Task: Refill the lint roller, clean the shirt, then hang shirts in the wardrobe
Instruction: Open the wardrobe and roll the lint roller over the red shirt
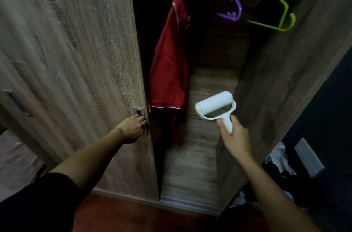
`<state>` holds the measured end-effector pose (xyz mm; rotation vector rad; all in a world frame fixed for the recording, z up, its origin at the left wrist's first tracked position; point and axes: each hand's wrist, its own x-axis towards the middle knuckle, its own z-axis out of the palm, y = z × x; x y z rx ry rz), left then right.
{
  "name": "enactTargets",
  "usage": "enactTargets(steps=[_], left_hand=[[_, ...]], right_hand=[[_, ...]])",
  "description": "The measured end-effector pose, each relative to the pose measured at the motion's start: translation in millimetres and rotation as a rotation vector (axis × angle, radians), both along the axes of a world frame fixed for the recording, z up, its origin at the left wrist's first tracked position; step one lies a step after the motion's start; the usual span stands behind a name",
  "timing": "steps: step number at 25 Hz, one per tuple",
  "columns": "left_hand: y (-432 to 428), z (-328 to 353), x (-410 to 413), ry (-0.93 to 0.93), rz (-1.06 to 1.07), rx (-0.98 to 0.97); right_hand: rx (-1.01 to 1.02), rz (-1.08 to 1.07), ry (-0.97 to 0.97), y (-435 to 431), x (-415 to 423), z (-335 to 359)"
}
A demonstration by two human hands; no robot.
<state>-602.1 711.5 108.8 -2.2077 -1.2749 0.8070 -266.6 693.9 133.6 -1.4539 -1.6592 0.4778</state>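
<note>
One wooden wardrobe fills the view. Its door stands to the left, leaving a dark opening between the door's edge and the right side wall. Inside, a red shirt hangs just beside that door edge. Open room lies to its right, where a green hanger and a smaller purple hanger hang bare near the top. The lint roller is in front of the opening, white roll uppermost, its handle clasped from below by the right hand. The left hand curls its fingers on the recessed handle at the door's edge.
</note>
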Motion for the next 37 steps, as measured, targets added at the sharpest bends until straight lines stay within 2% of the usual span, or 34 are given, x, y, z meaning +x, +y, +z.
enactTargets(steps=[6,11,13,15,17,19,21,22,24,28,30,33,37], left_hand=[[-6.9,-0.5,-42.9,0.016,0.185,-0.039],[-8.7,13.3,-40.9,-0.137,0.351,-0.056],[-9.4,26.5,-19.6,-0.374,0.310,0.051],[-7.2,39.7,4.9,-0.747,0.174,0.335],[1.7,57.3,31.6,-1.121,0.153,0.582],[20.4,83.0,53.2,-1.437,0.368,0.627],[43.6,98.3,59.2,-1.627,0.639,0.529],[51.9,100.2,58.4,-1.639,0.717,0.476],[49.7,96.2,59.4,-1.577,0.719,0.453],[2.8,82.1,64.6,-1.495,0.431,0.545],[-11.7,91.3,49.9,-1.515,0.360,0.570],[-25.6,122.3,20.4,-1.599,0.467,0.646],[-35.0,149.6,-18.9,-1.586,0.520,0.892]], right_hand=[[-0.009,0.032,0.020,0.2,-10.0,-3.3],[-0.017,0.043,0.022,-3.0,-14.3,2.7],[-0.028,0.033,0.043,-4.2,-13.0,5.1],[-0.033,0.012,0.045,-6.0,-10.5,6.7],[-0.025,-0.006,0.036,-7.8,-7.5,7.7],[-0.010,-0.012,0.045,-9.0,-3.9,9.7],[0.000,-0.012,0.060,-11.0,2.2,13.1],[0.001,-0.014,0.064,-12.4,6.0,14.2],[0.006,-0.032,0.062,-18.0,13.8,14.7],[-0.048,-0.036,0.072,-31.0,22.0,6.6],[-0.090,-0.006,0.071,-37.5,17.8,2.6],[-0.113,0.049,0.095,-48.1,0.8,4.2],[-0.188,0.122,0.149,-61.0,-30.4,-6.1]])
